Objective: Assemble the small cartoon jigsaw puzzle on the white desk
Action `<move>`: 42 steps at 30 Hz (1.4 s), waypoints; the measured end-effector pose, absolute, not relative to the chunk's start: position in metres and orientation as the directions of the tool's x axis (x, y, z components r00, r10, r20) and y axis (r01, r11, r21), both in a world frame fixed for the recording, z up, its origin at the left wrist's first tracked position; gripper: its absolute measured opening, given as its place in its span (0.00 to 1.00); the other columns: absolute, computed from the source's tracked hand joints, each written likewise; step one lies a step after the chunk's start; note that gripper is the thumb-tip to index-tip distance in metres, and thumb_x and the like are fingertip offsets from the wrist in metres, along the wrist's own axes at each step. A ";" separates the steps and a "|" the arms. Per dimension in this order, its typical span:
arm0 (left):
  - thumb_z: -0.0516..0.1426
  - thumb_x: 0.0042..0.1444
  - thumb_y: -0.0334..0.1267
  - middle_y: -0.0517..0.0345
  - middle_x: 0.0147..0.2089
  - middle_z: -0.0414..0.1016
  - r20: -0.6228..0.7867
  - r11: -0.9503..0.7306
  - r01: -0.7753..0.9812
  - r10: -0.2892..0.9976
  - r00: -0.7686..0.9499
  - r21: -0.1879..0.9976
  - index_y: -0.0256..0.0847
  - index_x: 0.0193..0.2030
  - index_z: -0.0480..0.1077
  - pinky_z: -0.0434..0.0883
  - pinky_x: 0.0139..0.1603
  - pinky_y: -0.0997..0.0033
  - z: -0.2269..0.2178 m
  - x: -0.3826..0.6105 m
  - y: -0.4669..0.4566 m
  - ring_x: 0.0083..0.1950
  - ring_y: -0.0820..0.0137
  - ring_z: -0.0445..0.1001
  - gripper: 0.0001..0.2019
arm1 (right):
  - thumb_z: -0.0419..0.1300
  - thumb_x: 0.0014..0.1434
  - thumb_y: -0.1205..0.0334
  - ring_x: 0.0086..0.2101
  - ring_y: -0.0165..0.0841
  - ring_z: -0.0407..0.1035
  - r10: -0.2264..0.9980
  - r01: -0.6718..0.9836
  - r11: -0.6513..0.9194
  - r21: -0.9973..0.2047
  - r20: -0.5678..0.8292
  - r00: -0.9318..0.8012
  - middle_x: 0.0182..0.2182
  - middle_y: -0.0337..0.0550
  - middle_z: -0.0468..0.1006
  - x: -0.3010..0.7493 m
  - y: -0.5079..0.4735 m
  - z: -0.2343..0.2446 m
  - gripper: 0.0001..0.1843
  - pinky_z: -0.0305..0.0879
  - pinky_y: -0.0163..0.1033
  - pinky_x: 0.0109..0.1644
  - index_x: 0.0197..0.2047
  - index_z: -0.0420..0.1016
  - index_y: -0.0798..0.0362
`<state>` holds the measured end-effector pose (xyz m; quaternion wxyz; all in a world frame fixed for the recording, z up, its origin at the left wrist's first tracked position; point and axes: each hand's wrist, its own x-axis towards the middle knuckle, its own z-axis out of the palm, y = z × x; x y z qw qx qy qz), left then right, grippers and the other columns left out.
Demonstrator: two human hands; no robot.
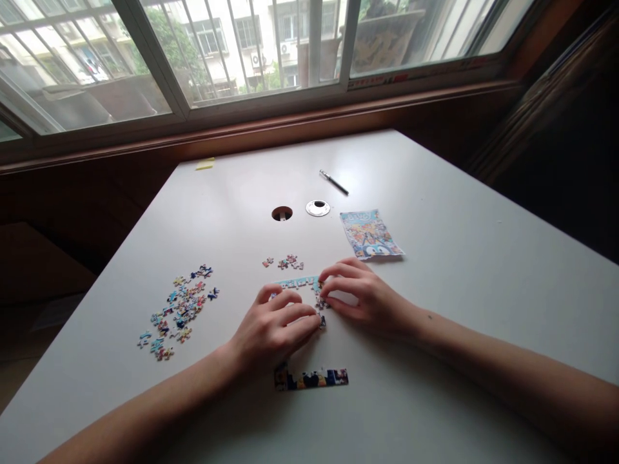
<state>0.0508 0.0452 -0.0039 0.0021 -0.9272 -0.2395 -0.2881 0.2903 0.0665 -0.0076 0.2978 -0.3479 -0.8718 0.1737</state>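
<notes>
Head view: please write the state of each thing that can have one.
Left hand: fingers bent, at a puzzle piece
Right hand: fingers bent, at the upper puzzle section
Upper puzzle section: partly joined, partly hidden
Lower puzzle strip: joined, apart from it
Loose pieces: scattered
Picture sheet: printed side up
Pen: lying flat
Table hole: uncovered
Round cover: off the hole
Window: open or shut unclear

Wide window [264,48] spans the far side, pale frame [264,102]; daylight comes in from there. Metal bars outside; beyond them a light-coloured building [267,32], its windows barred, and green foliage [169,45]. Brown sill [290,124] runs beneath, wall [87,206] below it dark. White surface [459,270] reaches toward the window, sheen strongest at the far end. Floor [17,367] at left dim, brownish. Right side in deep shadow, details unreadable.
</notes>
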 end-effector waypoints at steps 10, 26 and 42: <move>0.60 0.61 0.32 0.54 0.40 0.79 0.503 -0.563 0.428 0.826 0.254 0.707 0.40 0.42 0.75 0.72 0.44 0.65 0.014 0.041 0.065 0.42 0.67 0.77 0.04 | 0.61 0.62 0.67 0.47 0.38 0.67 0.709 0.496 0.699 -0.515 0.407 -0.576 0.45 0.41 0.78 0.292 0.066 -0.009 0.06 0.64 0.45 0.53 0.40 0.78 0.47; 0.57 0.64 0.41 0.60 0.33 0.71 0.118 -0.119 0.025 0.993 0.025 0.993 0.39 0.42 0.69 0.67 0.32 0.76 -0.006 0.020 0.033 0.31 0.75 0.68 0.07 | 0.61 0.62 0.67 0.46 0.38 0.68 0.703 0.490 0.705 -0.513 0.410 -0.581 0.44 0.42 0.79 0.292 0.067 -0.010 0.06 0.65 0.47 0.52 0.39 0.78 0.47; 0.59 0.61 0.34 0.50 0.43 0.76 0.311 -0.442 0.396 0.882 0.354 0.805 0.37 0.41 0.73 0.73 0.46 0.65 0.025 0.023 0.046 0.45 0.66 0.75 0.03 | 0.62 0.61 0.67 0.47 0.37 0.68 0.696 0.460 0.711 -0.531 0.446 -0.562 0.43 0.42 0.79 0.292 0.067 -0.011 0.05 0.65 0.46 0.52 0.38 0.78 0.48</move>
